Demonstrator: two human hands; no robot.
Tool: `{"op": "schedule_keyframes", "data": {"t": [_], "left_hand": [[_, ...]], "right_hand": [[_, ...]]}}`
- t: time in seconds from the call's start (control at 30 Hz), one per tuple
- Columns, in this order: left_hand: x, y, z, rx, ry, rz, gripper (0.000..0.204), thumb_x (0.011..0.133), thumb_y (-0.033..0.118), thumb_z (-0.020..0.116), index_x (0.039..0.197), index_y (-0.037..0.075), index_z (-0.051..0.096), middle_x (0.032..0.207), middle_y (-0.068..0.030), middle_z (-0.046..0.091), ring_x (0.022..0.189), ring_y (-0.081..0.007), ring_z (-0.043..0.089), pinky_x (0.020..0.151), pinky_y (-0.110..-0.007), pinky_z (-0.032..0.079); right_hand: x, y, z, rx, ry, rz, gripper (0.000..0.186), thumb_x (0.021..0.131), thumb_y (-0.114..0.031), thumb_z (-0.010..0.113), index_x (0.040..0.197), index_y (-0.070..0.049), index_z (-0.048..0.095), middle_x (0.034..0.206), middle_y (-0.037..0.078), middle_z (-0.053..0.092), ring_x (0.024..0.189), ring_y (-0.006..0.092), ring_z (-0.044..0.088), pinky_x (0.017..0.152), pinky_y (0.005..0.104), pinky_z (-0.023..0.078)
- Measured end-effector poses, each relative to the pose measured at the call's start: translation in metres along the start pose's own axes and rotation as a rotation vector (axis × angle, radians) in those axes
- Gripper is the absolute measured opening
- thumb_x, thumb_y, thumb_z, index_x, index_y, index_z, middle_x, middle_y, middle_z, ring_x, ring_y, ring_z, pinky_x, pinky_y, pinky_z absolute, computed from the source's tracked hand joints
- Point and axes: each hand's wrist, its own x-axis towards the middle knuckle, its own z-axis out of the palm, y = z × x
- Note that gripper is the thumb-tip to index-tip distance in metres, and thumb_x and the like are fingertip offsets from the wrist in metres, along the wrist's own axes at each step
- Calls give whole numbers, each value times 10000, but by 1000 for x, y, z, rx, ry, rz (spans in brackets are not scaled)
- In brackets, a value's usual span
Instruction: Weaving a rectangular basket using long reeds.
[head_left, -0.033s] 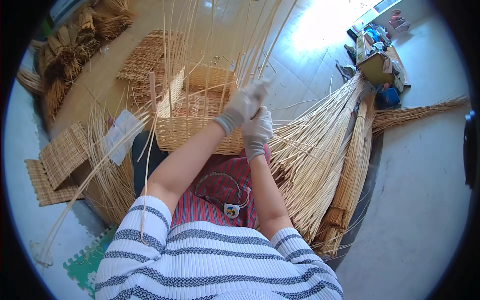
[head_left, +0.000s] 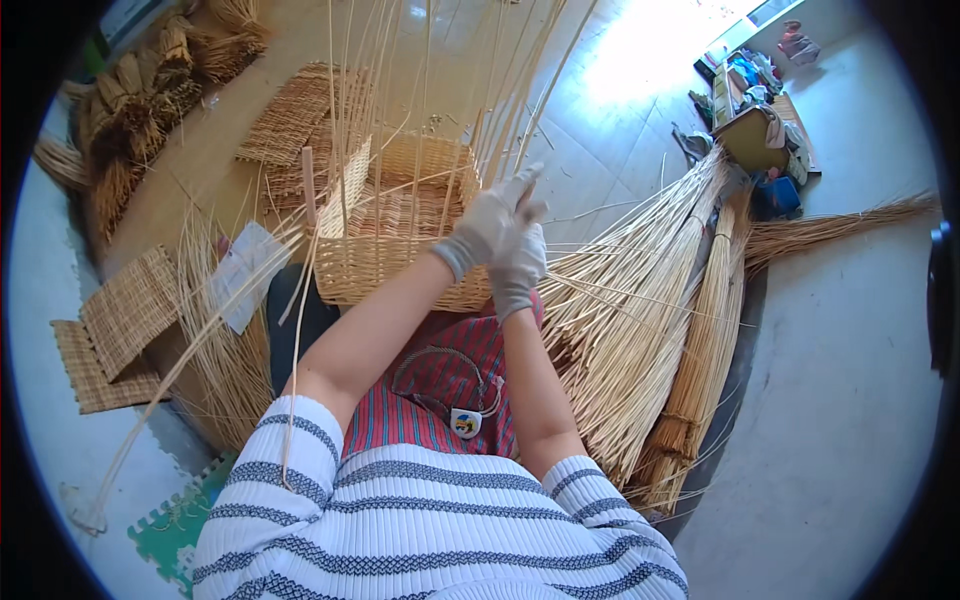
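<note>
A woven wicker basket (head_left: pixel 345 272) rests at my lap, with long upright canes (head_left: pixel 428 90) standing from its walls. Both my hands wear pale work gloves and meet at its right near corner. My left hand (head_left: pixel 490 226) crosses over the right, its fingers apart and slightly blurred; nothing shows between them. Partly covered by it, my right hand (head_left: pixel 519 262) has its fingers curled in at the corner. What it grips is hidden. A wooden peg (head_left: pixel 308 185) stands at the basket's left corner, where loose strands (head_left: pixel 290 245) trail off.
A large sheaf of pale canes (head_left: pixel 625 330) and a tied bundle (head_left: pixel 712 310) lie at my right. Woven panels (head_left: pixel 125 315) and a paper sheet (head_left: pixel 240 278) are at left. Flat woven mats (head_left: pixel 290 120) lie beyond the basket, straw bundles (head_left: pixel 130 110) far left, a cluttered box (head_left: pixel 750 135) far right.
My left hand's fingers have moved apart, and the hand now covers more of the right hand. The basket has shifted very slightly to the right.
</note>
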Motion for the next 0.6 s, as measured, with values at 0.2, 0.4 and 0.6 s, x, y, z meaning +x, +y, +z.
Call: {"op": "schedule_keyframes", "data": {"t": [0.2, 0.4, 0.6], "left_hand": [[-139, -44, -59, -219, 96, -341, 382, 963, 69, 661, 1336, 57, 581, 1163, -124, 700, 1030, -160, 683, 903, -300, 544], [-205, -69, -158, -179, 924, -380, 153, 929, 138, 751, 1030, 42, 689, 926, -32, 706, 817, -114, 652, 777, -273, 535], [-222, -75, -182, 99, 682, -84, 118, 888, 52, 746, 975, 48, 667, 894, -36, 672, 853, -131, 649, 792, -273, 527]], "right_hand": [[18, 11, -7, 1, -175, 118, 318, 810, -284, 755, 1060, -104, 679, 958, 162, 701, 921, 370, 684, 811, 462, 537], [-4, -20, -34, -8, 201, -71, 422, 851, -274, 783, 1185, -53, 648, 1012, 175, 663, 956, 356, 642, 865, 439, 518], [-131, -120, 1, 502, -467, -571, 366, 841, -75, 702, 1202, -117, 663, 900, 120, 669, 867, 300, 663, 799, 405, 537]]}}
